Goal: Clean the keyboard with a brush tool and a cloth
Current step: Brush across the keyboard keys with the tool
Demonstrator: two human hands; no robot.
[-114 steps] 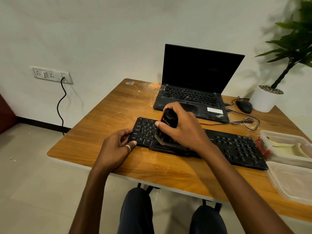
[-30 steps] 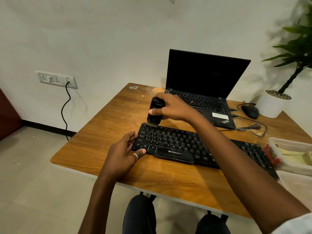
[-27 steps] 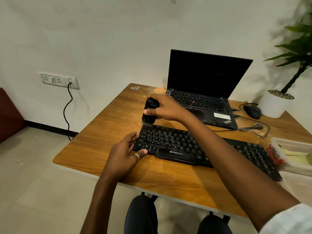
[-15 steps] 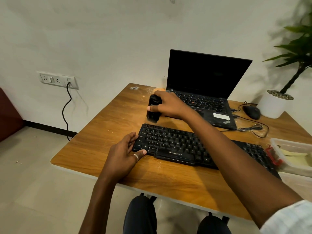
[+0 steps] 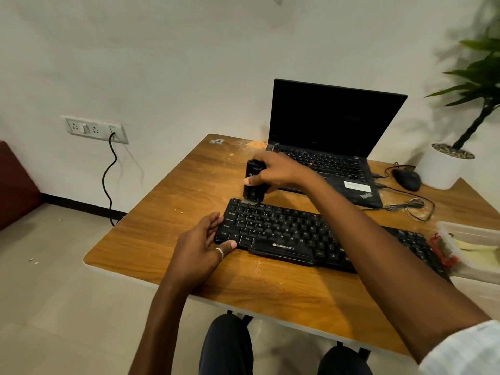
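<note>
A: Position of the keyboard [image 5: 297, 234]?

B: Flat on the wooden table [image 5: 176, 212], in front of the open laptop [image 5: 332, 147]. The right forearm crosses it and hides part of the middle keys; its right end runs behind a clear plastic box [image 5: 470, 247], itself cut off by the frame edge.

A: Right hand [image 5: 276, 174]?

B: Wrapped tight around a black brush [image 5: 253, 182], held upright. The bristles touch the top-left key row. Fingers cover the far side of the body.

A: Left hand [image 5: 200, 247]?

B: Loose and flat, holding nothing, thumb pressed on the keyboard's near-left corner.

A: Cloth?

B: Something pale lies in the box; cannot tell what it is.
</note>
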